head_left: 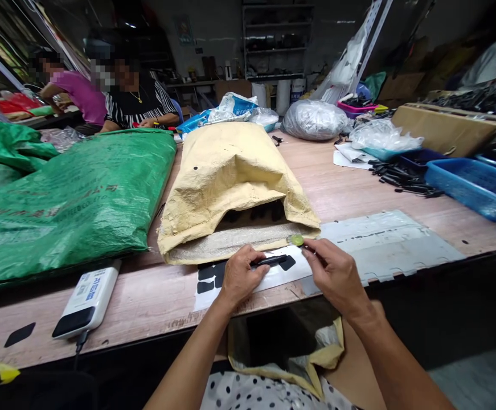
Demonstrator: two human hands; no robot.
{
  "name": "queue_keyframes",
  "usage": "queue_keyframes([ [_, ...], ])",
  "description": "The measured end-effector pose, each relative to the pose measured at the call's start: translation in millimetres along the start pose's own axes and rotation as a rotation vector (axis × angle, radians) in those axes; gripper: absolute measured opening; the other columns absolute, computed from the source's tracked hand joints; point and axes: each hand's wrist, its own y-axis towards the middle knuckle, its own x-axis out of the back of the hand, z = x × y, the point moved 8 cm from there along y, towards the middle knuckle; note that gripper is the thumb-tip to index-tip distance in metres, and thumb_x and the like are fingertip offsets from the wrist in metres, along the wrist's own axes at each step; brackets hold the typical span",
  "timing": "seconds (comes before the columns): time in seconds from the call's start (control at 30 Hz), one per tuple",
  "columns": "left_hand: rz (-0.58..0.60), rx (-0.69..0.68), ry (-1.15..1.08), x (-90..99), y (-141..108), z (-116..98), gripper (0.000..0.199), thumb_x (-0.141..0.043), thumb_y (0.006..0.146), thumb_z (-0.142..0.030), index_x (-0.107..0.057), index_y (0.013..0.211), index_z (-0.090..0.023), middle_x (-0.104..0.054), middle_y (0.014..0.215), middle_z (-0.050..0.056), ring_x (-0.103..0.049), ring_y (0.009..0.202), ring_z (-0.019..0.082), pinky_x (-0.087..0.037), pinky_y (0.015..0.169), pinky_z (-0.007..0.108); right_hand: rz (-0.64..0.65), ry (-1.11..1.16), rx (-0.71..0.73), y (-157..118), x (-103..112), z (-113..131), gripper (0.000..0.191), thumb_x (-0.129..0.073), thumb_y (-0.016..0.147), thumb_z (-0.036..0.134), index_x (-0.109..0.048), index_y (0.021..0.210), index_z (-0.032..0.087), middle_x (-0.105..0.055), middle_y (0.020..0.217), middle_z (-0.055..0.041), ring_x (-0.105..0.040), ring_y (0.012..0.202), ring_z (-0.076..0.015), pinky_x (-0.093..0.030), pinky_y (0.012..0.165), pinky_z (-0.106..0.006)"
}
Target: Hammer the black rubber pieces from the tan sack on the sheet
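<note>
My left hand [240,275] is closed around a slim black pen-like piece [275,260], its far end pointing right. Pinched between the fingertips of my right hand [337,278] is a small yellow-green rounded piece [296,240] with a clear tip; its exact kind does not show. Below both hands lies a white sheet [269,283] with black rounded patches [206,286] on it. Just beyond it, a cream woven sack [234,154] lies with its mouth toward me, dark items inside. Another cream sack [331,354] hangs open below the table edge, near my lap.
A green sack [81,193] and a white power bank [87,299] with a cable are on the left. A grey sheet [384,239] lies right, with black parts [405,179] and a blue tray [478,185] beyond. Two people sit across at the back left.
</note>
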Motion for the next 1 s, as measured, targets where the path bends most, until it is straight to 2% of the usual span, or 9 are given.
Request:
queue_keyframes([
  [0.13, -0.014, -0.023, -0.015, -0.5, -1, 1, 0.019, -0.072, 0.078, -0.017, -0.078, 0.096, -0.023, -0.062, 0.083, -0.001, -0.055, 0.070, 0.013, -0.041, 0.067, 0.025, 0.114, 0.086, 0.028, -6, -21, 25, 0.026, -0.049, 0.099, 0.024, -0.067, 0.117, 0.024, -0.072, 0.101, -0.0060, -0.066, 0.093, -0.0191, -0.053, 0.084, -0.033],
  [0.23, -0.021, -0.039, -0.019, -0.7, -1, 1, 0.020, -0.072, 0.078, -0.015, -0.078, 0.095, -0.023, -0.059, 0.080, -0.001, -0.055, 0.071, 0.013, -0.042, 0.068, 0.026, 0.130, 0.083, 0.067, -10, -29, 35, 0.028, -0.048, 0.099, 0.022, -0.065, 0.121, 0.024, -0.070, 0.101, -0.0066, -0.065, 0.094, -0.0192, -0.053, 0.084, -0.033],
  [0.47, -0.040, -0.064, -0.019, 0.5, -1, -2, 0.019, -0.068, 0.080, -0.013, -0.079, 0.091, -0.024, -0.057, 0.079, -0.001, -0.057, 0.077, 0.014, -0.043, 0.071, 0.026, 0.216, -0.111, 0.107, -19, -47, 36, 0.031, -0.044, 0.100, 0.021, -0.063, 0.123, 0.023, -0.068, 0.095, -0.0062, -0.064, 0.091, -0.0193, -0.051, 0.081, -0.031],
  [0.67, -0.034, -0.027, -0.024, -2.1, 0, 3, 0.019, -0.071, 0.078, -0.016, -0.078, 0.095, -0.023, -0.059, 0.081, -0.001, -0.055, 0.071, 0.013, -0.044, 0.069, 0.026, 0.097, -0.065, 0.053, -13, -29, 27, 0.030, -0.045, 0.100, 0.025, -0.063, 0.124, 0.024, -0.069, 0.102, -0.0072, -0.064, 0.096, -0.0209, -0.052, 0.087, -0.034],
  [0.83, -0.047, -0.027, -0.021, -1.1, 0, 2, 0.017, -0.071, 0.078, -0.016, -0.078, 0.093, -0.021, -0.060, 0.081, -0.001, -0.055, 0.071, 0.014, -0.043, 0.067, 0.027, 0.161, -0.104, 0.030, -17, -34, 24, 0.029, -0.044, 0.100, 0.024, -0.065, 0.121, 0.023, -0.070, 0.098, -0.0068, -0.064, 0.093, -0.0198, -0.051, 0.083, -0.032],
  [1.0, -0.042, -0.013, -0.004, -0.6, 0, 1, 0.017, -0.071, 0.077, -0.014, -0.076, 0.091, -0.021, -0.061, 0.083, 0.000, -0.058, 0.077, 0.015, -0.044, 0.071, 0.027, 0.062, -0.128, 0.000, -8, -18, 10, 0.028, -0.048, 0.099, 0.026, -0.066, 0.119, 0.024, -0.071, 0.102, -0.0060, -0.066, 0.096, -0.0200, -0.050, 0.086, -0.031],
])
